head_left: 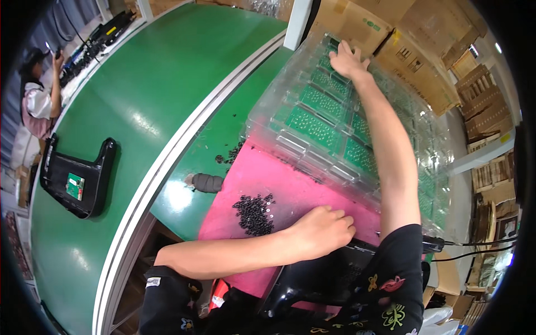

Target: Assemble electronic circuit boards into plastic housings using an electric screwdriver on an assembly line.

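Right hand [350,61] open, fingers spread over clear plastic tray [294,140] of green rectangular circuit boards [312,126], upper right. Left hand [324,230] curled, contents cannot tell, near loose heap of small black pieces [253,215], lower centre; bare left forearm [234,255] sweeping could scatter them.

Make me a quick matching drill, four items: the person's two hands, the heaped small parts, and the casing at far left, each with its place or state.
1. Right hand
2. Left hand
3. Small black parts
4. Black casing

A. Heaped on the pink mat
B. On the green surface, with a small green board in it
C. At the far side of the clear trays
D. Curled, beyond the heap's right side

Pairs: 1-C, 2-D, 3-A, 4-B
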{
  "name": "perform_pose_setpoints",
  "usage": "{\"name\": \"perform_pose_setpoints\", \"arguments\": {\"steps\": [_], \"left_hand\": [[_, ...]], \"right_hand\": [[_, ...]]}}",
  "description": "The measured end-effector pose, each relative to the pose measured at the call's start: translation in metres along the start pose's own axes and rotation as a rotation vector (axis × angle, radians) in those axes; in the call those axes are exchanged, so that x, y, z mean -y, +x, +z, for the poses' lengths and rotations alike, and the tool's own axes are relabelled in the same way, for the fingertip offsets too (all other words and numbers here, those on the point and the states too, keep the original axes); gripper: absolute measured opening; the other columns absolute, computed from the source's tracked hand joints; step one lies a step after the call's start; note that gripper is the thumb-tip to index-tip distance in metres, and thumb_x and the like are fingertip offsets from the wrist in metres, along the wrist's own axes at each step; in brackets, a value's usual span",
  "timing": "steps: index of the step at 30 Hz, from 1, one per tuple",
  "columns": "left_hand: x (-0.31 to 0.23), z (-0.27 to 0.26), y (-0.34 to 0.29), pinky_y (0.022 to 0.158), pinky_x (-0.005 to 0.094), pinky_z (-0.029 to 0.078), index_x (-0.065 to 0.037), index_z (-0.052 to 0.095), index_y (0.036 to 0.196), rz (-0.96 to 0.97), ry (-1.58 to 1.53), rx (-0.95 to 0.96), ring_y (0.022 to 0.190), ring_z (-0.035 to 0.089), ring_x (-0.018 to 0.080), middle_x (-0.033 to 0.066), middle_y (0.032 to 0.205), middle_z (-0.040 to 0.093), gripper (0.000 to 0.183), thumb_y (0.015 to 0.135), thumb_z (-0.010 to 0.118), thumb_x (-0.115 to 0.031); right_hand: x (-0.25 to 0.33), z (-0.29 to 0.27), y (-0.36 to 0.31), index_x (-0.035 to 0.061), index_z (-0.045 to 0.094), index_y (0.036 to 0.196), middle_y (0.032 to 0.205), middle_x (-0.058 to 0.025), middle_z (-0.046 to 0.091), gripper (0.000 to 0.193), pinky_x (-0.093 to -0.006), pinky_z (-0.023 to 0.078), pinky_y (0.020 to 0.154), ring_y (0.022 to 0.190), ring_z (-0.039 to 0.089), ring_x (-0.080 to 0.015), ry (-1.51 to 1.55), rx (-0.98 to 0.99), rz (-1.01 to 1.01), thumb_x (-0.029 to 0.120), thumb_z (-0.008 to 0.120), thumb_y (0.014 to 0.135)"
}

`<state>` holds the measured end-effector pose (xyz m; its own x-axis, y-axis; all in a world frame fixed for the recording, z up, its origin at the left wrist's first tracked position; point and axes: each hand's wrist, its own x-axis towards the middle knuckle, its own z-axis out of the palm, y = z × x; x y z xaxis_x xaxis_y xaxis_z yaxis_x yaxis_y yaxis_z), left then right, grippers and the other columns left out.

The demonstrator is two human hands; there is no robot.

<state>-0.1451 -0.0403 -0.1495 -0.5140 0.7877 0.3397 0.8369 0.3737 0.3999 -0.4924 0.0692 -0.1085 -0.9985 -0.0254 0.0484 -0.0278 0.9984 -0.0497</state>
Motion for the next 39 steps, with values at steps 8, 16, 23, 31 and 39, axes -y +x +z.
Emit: {"name": "perform_pose_setpoints", "arguments": {"steps": [8, 16, 23, 31, 39], "left_hand": [[0.008, -0.001, 0.003, 0.073, 0.0366, 0.054, -0.007, 0.060, 0.084, -0.009, -0.006, 0.014, 0.086, 0.063, 0.0244, 0.0060, 0.085, 0.060, 0.013, 0.083, 0.064, -0.019], [0.004, -0.003, -0.003, 0.072, 0.0369, 0.053, -0.007, 0.061, 0.084, 0.018, -0.009, 0.012, 0.084, 0.063, 0.0235, 0.0054, 0.087, 0.060, 0.011, 0.081, 0.064, -0.018], [0.013, -0.001, 0.000, 0.072, 0.0342, 0.051, -0.007, 0.065, 0.087, 0.043, -0.013, 0.003, 0.087, 0.062, 0.0210, 0.0037, 0.087, 0.061, 0.014, 0.077, 0.060, -0.015], [0.019, -0.002, 0.004, 0.070, 0.0344, 0.048, -0.008, 0.062, 0.085, 0.072, -0.020, 0.008, 0.084, 0.061, 0.0209, 0.0032, 0.085, 0.060, 0.011, 0.080, 0.063, -0.018], [0.011, -0.035, 0.003, 0.100, 0.0435, 0.041, -0.010, 0.065, 0.115, 0.068, 0.197, -0.569, 0.115, 0.051, 0.0307, 0.0077, 0.126, 0.057, 0.044, 0.072, 0.074, -0.011]], "right_hand": [[-0.026, -0.002, -0.009, 0.0034, 0.030, 0.149, 0.156, -0.0107, 0.031, 0.062, -0.0452, 0.029, 0.116, 0.141, 0.034, -0.0322, 0.019, -0.062, -0.256, 0.041, 0.040, 0.101], [-0.010, -0.005, -0.022, 0.0162, 0.039, 0.148, 0.154, -0.0049, 0.035, 0.059, -0.0426, 0.034, 0.114, 0.141, 0.036, -0.0268, 0.106, -0.088, -0.152, 0.045, 0.043, 0.097], [0.015, 0.002, 0.019, 0.0119, 0.034, 0.150, 0.156, -0.0029, 0.031, 0.062, -0.0504, 0.032, 0.114, 0.142, 0.032, -0.0289, -0.138, 0.029, 0.046, 0.045, 0.036, 0.098], [0.005, 0.005, -0.009, 0.0045, 0.057, 0.118, 0.128, -0.0063, 0.054, 0.036, -0.0495, 0.032, 0.102, 0.120, 0.046, -0.0292, -0.070, -0.830, -0.325, 0.013, 0.062, 0.084], [-0.031, -0.075, -0.208, -0.0004, 0.062, 0.111, 0.115, -0.0137, 0.062, 0.033, -0.0385, 0.048, 0.091, 0.107, 0.058, -0.0328, 0.557, -0.434, -0.681, -0.007, 0.054, 0.080]]}}
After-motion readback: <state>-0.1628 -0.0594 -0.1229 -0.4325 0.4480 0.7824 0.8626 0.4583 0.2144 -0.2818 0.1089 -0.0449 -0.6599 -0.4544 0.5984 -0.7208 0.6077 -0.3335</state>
